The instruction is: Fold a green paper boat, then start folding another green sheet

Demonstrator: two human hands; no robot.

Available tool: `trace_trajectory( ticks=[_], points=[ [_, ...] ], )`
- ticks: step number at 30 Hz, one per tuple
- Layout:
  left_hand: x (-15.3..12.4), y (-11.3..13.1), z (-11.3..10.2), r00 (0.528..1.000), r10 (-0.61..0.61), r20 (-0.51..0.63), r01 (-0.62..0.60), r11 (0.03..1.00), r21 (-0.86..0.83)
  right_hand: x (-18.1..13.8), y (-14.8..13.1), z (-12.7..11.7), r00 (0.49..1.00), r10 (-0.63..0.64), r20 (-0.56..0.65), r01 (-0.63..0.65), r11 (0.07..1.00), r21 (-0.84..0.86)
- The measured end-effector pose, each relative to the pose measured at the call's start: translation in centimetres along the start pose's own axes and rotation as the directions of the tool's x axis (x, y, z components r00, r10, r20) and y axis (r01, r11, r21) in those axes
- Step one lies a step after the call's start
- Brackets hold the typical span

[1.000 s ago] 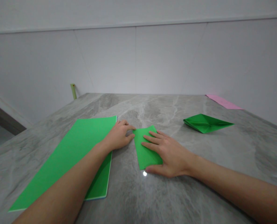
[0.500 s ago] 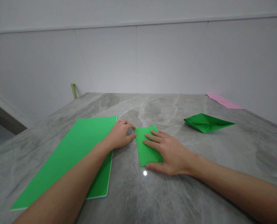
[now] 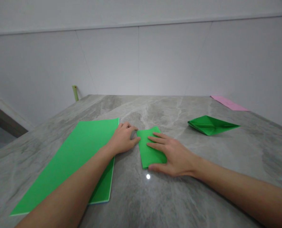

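A small folded sheet of green paper [image 3: 147, 155] lies flat on the table between my hands. My right hand [image 3: 172, 152] rests flat over its right part, fingers spread, covering that side; the thumb is along the near edge. At the paper's left edge is my left hand [image 3: 124, 137], its thumb tip on the edge and its index fingertip by the far left corner, with a gap between the two. Beneath my left forearm lies a stack of large green paper sheets [image 3: 72, 158].
A folded green paper shape [image 3: 207, 125], pointed at its right end, sits to the right. Pink paper [image 3: 228, 103] lies at the far right edge of the grey marbled table [image 3: 128, 190]. A pale green strip [image 3: 75, 92] stands by the wall at the back left.
My left thumb has shifted slightly right, onto the edge of the folded paper. My right hand has stayed flat on it, with barely any movement.
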State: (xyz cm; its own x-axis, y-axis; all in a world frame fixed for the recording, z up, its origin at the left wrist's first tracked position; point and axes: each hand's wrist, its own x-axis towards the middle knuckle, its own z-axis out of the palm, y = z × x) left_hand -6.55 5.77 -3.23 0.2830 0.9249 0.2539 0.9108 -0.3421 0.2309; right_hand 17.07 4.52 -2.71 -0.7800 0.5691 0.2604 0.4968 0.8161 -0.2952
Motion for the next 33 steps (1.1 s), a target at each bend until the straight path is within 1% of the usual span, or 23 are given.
trace_trajectory(
  ticks=[2, 3, 4, 5, 6, 7, 8, 9, 10, 13, 14, 16, 18, 21, 24, 26, 27, 28, 29, 30, 31, 32, 33],
  points=[
    [0.0, 0.2, 0.0, 1.0, -0.013, -0.001, 0.013, 1.0, 0.003, 0.2, 0.5, 0.4, 0.988, 0.114, -0.105, -0.102, 0.988, 0.118],
    [0.0, 0.3, 0.0, 1.0, -0.019, 0.0, 0.019, 1.0, 0.006, 0.4, 0.8, 0.6, 0.963, 0.207, -0.173, -0.172, 0.965, 0.197],
    [-0.1, 0.4, 0.0, 1.0, -0.024, 0.001, 0.024, 1.0, 0.011, 0.5, 1.1, 0.9, 0.927, 0.294, -0.232, -0.224, 0.931, 0.288],
    [-0.1, 0.4, 0.1, 1.0, -0.028, 0.0, 0.028, 0.999, 0.018, 0.6, 1.5, 1.1, 0.885, 0.372, -0.28, -0.248, 0.886, 0.392],
    [-0.1, 0.5, 0.1, 1.0, -0.03, -0.003, 0.03, 0.999, 0.026, 0.7, 1.8, 1.4, 0.847, 0.438, -0.301, -0.243, 0.823, 0.514],
    [-0.2, 0.7, 0.1, 0.999, -0.031, -0.006, 0.032, 0.999, 0.034, 0.8, 2.1, 1.6, 0.818, 0.506, -0.274, -0.242, 0.735, 0.633],
    [-0.2, 0.8, 0.2, 0.999, -0.033, -0.006, 0.033, 0.999, 0.042, 0.9, 2.4, 1.7, 0.79, 0.563, -0.244, -0.255, 0.662, 0.704],
    [-0.2, 0.9, 0.2, 0.999, -0.034, -0.005, 0.035, 0.998, 0.049, 0.9, 2.7, 1.8, 0.761, 0.606, -0.232, -0.275, 0.625, 0.731],
    [-0.3, 1.0, 0.2, 0.999, -0.036, -0.001, 0.036, 0.998, 0.054, 0.9, 2.9, 1.9, 0.736, 0.635, -0.236, -0.302, 0.619, 0.725],
    [-0.3, 1.3, 0.2, 0.999, -0.034, 0.005, 0.034, 0.997, 0.064, 1.1, 3.5, 2.0, 0.683, 0.671, -0.289, -0.388, 0.669, 0.634],
    [-0.3, 1.4, 0.2, 1.0, -0.031, 0.004, 0.03, 0.997, 0.066, 1.1, 3.7, 2.0, 0.674, 0.684, -0.279, -0.4, 0.656, 0.64],
    [-0.3, 1.4, 0.2, 1.0, -0.025, 0.001, 0.025, 0.997, 0.068, 1.4, 3.8, 2.0, 0.659, 0.721, -0.215, -0.386, 0.57, 0.726],
    [-0.3, 1.4, 0.2, 1.0, -0.024, 0.001, 0.024, 0.998, 0.063, 1.6, 3.8, 1.8, 0.66, 0.736, -0.149, -0.342, 0.471, 0.813],
    [-0.4, 1.3, 0.3, 1.0, -0.023, 0.004, 0.023, 0.999, 0.044, 1.8, 3.5, 1.3, 0.671, 0.738, -0.075, -0.315, 0.374, 0.872],
    [-0.4, 1.4, 0.4, 1.0, -0.021, 0.003, 0.021, 1.0, -0.005, 1.7, 3.2, 1.1, 0.716, 0.698, -0.012, -0.323, 0.346, 0.881],
    [-0.2, 1.7, 0.5, 0.998, -0.054, -0.028, 0.05, 0.994, -0.102, 1.5, 3.2, 1.0, 0.743, 0.669, -0.026, -0.291, 0.357, 0.888],
    [-0.1, 1.9, 0.5, 0.994, -0.092, -0.052, 0.081, 0.98, -0.183, 1.4, 3.2, 1.0, 0.746, 0.663, -0.054, -0.257, 0.362, 0.896],
    [0.0, 2.2, 0.6, 0.987, -0.147, -0.067, 0.121, 0.948, -0.294, 1.4, 3.2, 1.0, 0.744, 0.663, -0.087, -0.214, 0.359, 0.909],
    [0.1, 2.5, 0.6, 0.976, -0.21, -0.061, 0.164, 0.888, -0.43, 1.3, 3.2, 1.0, 0.738, 0.664, -0.116, -0.167, 0.347, 0.923],
    [0.2, 2.9, 0.5, 0.964, -0.265, -0.021, 0.204, 0.789, -0.58, 1.3, 3.3, 0.9, 0.733, 0.666, -0.139, -0.123, 0.33, 0.936],
    [0.2, 3.3, 0.5, 0.955, -0.292, 0.055, 0.239, 0.645, -0.725, 1.3, 3.3, 0.9, 0.726, 0.669, -0.157, -0.083, 0.312, 0.946],
    [0.2, 3.6, 0.4, 0.95, -0.277, 0.146, 0.269, 0.483, -0.833, 1.3, 3.3, 0.8, 0.72, 0.673, -0.169, -0.052, 0.294, 0.954],
    [0.2, 3.9, 0.4, 0.945, -0.242, 0.221, 0.297, 0.344, -0.891, 1.3, 3.3, 0.8, 0.714, 0.677, -0.177, -0.03, 0.282, 0.959]
  ],
)
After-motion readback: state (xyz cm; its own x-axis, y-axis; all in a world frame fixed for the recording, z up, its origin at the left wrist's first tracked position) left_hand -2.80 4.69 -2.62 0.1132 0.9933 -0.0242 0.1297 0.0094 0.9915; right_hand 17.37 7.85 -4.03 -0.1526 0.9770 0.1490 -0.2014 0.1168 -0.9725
